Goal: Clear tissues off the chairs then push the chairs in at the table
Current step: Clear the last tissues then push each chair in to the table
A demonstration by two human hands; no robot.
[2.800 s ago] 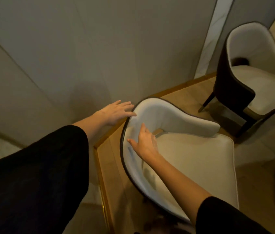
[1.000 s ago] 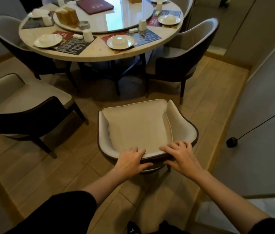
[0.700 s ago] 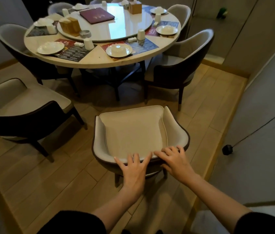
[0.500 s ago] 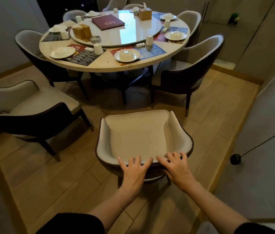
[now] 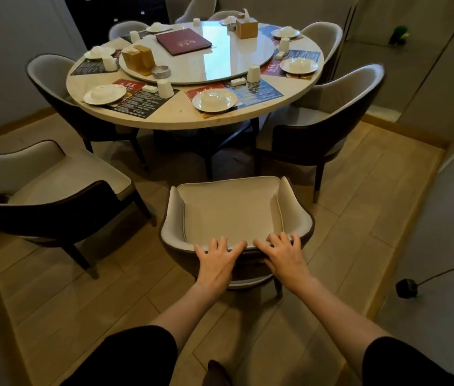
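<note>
Since a second ago our left hand [image 5: 216,264] has gone from curled over the back to flat against it, and the chair [image 5: 231,213] has crept a little nearer the table [image 5: 164,122]. Our right hand [image 5: 285,259] lies just beside the left. Both have fingers spread and press on the top rim of the back, gripping nothing. The chair stands on the floor short of the table's near edge, facing the gap there, its seat bare of tissues.

We judge the step in hand to be the pushing in. The next move calls for a straight, even shove, so the arms pass clear of the right chair [image 5: 329,121] and the seat slides under the near edge.

Counting, we find eight chairs (two at the far edge barely show). One of them, the left chair [image 5: 61,179], is also pulled out. There are six plates [image 5: 214,101], one tissue box [image 5: 246,27] and no loose tissues in view.
</note>
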